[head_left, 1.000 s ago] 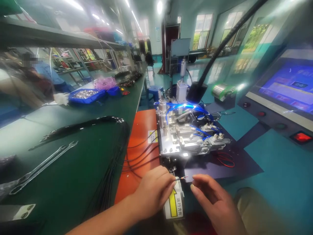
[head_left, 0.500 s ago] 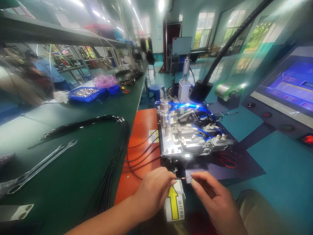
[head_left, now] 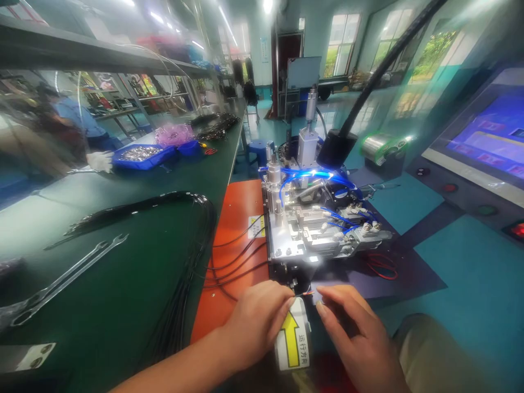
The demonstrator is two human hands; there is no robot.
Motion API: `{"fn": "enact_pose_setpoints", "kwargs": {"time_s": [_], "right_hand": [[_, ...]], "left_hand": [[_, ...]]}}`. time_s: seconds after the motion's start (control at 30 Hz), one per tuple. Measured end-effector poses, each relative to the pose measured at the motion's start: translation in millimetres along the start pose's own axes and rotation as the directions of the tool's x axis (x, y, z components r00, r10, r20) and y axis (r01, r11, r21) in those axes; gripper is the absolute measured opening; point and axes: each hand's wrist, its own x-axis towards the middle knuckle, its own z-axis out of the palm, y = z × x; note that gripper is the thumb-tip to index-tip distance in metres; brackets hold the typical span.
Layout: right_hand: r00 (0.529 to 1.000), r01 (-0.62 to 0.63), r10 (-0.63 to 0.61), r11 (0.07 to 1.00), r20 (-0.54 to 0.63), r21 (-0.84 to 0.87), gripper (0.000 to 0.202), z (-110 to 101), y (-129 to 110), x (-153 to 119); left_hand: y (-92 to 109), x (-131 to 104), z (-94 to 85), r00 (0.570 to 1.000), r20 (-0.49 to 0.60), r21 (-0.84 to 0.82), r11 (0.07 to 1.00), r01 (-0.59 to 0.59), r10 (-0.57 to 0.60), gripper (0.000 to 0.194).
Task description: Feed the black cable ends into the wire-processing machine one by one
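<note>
My left hand (head_left: 262,314) is closed in a pinch on the end of a thin black cable, and most of what it grips is hidden by the fingers. Fine coloured wires (head_left: 307,293), reddish and pale, fan out from the cable's end. Just right of their tips, my right hand (head_left: 354,327) has thumb and forefinger apart; whether a wire touches them I cannot tell. Below the wires sits a white cover (head_left: 305,341) with a yellow arrow. Directly ahead stands a metal machine (head_left: 311,234) with blue air tubes.
Black cables (head_left: 204,218) lie bundled on the green bench (head_left: 135,284), several crossing the orange plate (head_left: 241,207). Two wrenches (head_left: 77,273) rest at left, a blue tray (head_left: 141,155) of small metal parts farther back. A control screen (head_left: 491,128) stands at right. Co-workers sit at far left.
The wires at the cable's end have spread apart and show more colour. My right thumb and forefinger have parted wider and shifted slightly left. My left hand keeps its pinch.
</note>
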Motion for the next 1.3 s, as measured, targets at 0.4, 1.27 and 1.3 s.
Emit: {"fn": "enact_pose_setpoints", "kwargs": {"time_s": [0.4, 1.27, 1.3], "right_hand": [[1.0, 0.005, -0.005, 1.0, 0.02, -0.021, 0.022, 1.8, 1.5, 0.1], [0.997, -0.002, -0.008, 0.99, 0.071, 0.142, 0.021, 2.6, 4.4, -3.2], [0.998, -0.014, 0.004, 0.987, 0.063, 0.159, 0.02, 3.4, 2.6, -4.2]], "left_hand": [[-0.3, -0.3, 0.9, 1.0, 0.003, 0.007, 1.0, -0.012, 0.012, 0.014], [1.8, -0.3, 0.2, 0.999, 0.039, 0.066, 0.998, -0.007, 0.005, 0.016], [2.0, -0.2, 0.1, 0.999, 0.044, 0.068, 0.998, -0.004, 0.001, 0.016]]}}
